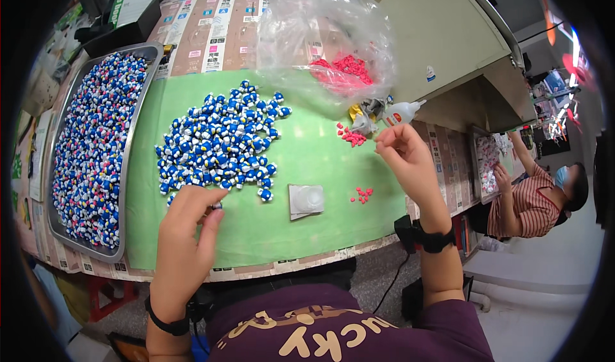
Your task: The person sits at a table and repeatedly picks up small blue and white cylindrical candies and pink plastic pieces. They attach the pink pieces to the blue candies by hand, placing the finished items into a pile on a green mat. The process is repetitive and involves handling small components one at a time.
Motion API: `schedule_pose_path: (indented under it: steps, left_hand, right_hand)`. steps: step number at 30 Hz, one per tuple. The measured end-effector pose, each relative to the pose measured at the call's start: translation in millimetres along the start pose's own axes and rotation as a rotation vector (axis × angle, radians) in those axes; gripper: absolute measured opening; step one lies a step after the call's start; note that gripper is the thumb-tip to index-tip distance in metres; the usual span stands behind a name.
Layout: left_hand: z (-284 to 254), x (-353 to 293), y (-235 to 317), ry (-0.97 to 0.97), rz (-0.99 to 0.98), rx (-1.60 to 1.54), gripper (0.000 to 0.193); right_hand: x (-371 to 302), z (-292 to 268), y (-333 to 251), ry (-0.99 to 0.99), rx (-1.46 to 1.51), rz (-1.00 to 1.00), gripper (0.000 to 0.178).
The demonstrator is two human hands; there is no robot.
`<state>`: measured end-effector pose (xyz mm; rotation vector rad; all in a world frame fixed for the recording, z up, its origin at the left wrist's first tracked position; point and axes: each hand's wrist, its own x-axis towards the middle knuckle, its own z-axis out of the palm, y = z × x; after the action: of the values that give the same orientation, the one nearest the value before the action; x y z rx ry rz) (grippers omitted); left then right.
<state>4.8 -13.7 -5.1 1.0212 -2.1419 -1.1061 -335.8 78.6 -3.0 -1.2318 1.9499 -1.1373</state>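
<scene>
My left hand [189, 230] pinches a small blue-and-white figurine [217, 205] between thumb and forefinger, at the near edge of a big pile of similar figurines [218, 138] on the green mat [320, 240]. Thumb and fingertips of my right hand [408, 160] are pressed together above the mat's right side; whatever they hold is too small to make out. Between my hands lies a small white block [306, 202] with a translucent round top. Small pink pieces [362, 195] are scattered left of my right wrist, and a larger pink cluster [352, 136] lies beside its fingertips.
A metal tray [114, 255] full of figurines stands at the left. Behind the mat slumps a clear plastic bag [288, 29] with pink pieces inside. A white squeeze bottle [400, 113] lies near a grey metal cabinet [442, 35]. Another person [535, 198] works at the right.
</scene>
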Motion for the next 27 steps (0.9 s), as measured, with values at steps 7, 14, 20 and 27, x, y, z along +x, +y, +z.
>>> schedule_pose_path:
  steps: [7,14,20,27]
  left_hand:
    - [9,-1,6,0.030,-0.067,-0.425,0.019]
    - [5,-3,13,-0.059,-0.210,-0.839,0.022]
    - [7,-9,7,-0.075,-0.223,-1.006,0.026]
    - [9,-6,6,-0.155,-0.178,-1.085,0.020]
  right_hand:
    - [-47,10,-11,-0.272,-0.440,-0.230,0.014]
    - [-50,31,-20,-0.222,-0.645,-0.376,0.013]
    - [-48,32,-29,-0.331,-0.819,-0.398,0.013]
    - [-56,42,-63,-0.300,-0.057,-0.303,0.026]
